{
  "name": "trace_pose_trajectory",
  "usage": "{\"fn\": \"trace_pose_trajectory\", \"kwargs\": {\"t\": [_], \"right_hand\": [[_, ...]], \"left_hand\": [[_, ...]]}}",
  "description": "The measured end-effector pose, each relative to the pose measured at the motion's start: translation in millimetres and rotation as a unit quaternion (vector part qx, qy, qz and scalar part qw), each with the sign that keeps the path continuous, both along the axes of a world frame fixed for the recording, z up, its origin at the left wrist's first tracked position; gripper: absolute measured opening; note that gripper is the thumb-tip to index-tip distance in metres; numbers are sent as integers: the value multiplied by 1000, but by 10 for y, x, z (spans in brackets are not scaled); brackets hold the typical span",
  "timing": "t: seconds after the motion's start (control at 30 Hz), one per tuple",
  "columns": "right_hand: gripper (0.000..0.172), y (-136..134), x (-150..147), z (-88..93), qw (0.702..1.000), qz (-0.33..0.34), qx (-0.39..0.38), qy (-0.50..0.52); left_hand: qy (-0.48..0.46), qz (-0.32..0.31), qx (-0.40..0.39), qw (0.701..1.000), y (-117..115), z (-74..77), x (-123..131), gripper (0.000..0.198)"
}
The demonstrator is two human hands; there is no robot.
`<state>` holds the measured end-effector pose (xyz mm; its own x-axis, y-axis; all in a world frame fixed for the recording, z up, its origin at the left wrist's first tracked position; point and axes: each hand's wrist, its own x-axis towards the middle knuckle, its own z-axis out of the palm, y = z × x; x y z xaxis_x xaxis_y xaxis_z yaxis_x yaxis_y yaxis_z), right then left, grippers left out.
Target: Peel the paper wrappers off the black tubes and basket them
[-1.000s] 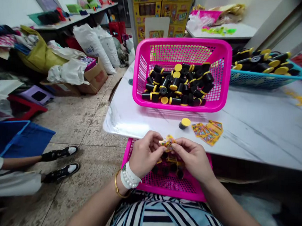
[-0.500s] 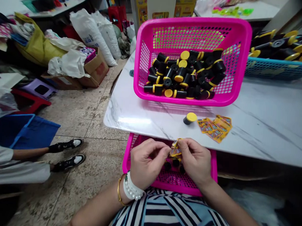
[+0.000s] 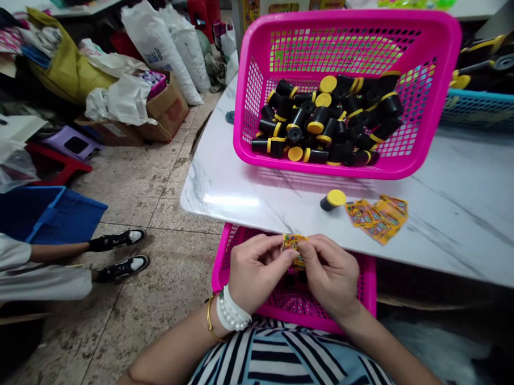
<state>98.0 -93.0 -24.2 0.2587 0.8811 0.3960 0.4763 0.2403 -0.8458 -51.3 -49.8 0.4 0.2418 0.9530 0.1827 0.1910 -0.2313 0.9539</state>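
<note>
Between both hands, above the lower pink basket (image 3: 294, 318), is a small yellow printed sticker (image 3: 293, 240). My left hand (image 3: 257, 275) pinches its left side between thumb and finger. The thumb and fingers of my right hand (image 3: 332, 272) are closed on its right side. On the table edge beyond, a black canister with a yellow lid (image 3: 334, 200) stands beside several loose yellow stickers (image 3: 379, 217). Dark canisters in the lower basket are mostly hidden by my hands.
A large pink basket (image 3: 326, 171) of black canisters with yellow lids stands on the marbled table (image 3: 223, 185). A blue basket (image 3: 486, 111) holds more at right. Another person's legs and shoes (image 3: 121, 269) are at left, near a blue bin (image 3: 68, 221).
My left fingers have closed onto the sticker, which now lies flatter and more spread between both hands. The view has shifted slightly, so the table things appear further right.
</note>
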Motion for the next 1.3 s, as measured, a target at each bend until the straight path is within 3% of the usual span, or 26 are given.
{"fn": "trace_pose_trajectory", "kwargs": {"t": [0.1,0.23,0.33,0.57,0.63,0.8,1.0,1.17,1.3], "right_hand": [[14,6,-12,2,999,40,10,-21],[16,24,-24,-6,992,37,25,-118],[24,47,-34,-32,982,15,42,-185],[24,86,-66,-115,976,38,-4,-216],[23,89,-70,-108,977,36,-7,-209],[30,91,-55,-40,989,19,-6,-146],[31,76,-47,-4,992,50,3,-112],[35,61,-52,-11,994,40,4,-100],[35,59,-49,-21,994,39,-1,-98]], "left_hand": [[-34,26,-47,998,52,-33,-3,4],[-63,57,-39,996,71,-48,-23,3],[-48,74,-19,996,56,-45,-45,3],[-21,70,-22,997,74,4,-138,5],[-21,76,-21,997,83,6,-171,5],[-8,133,65,989,70,1,-209,4],[2,84,78,993,53,2,-153,6],[-14,115,76,990,9,17,-164,6],[8,84,88,992,-31,11,-162,5]]}}
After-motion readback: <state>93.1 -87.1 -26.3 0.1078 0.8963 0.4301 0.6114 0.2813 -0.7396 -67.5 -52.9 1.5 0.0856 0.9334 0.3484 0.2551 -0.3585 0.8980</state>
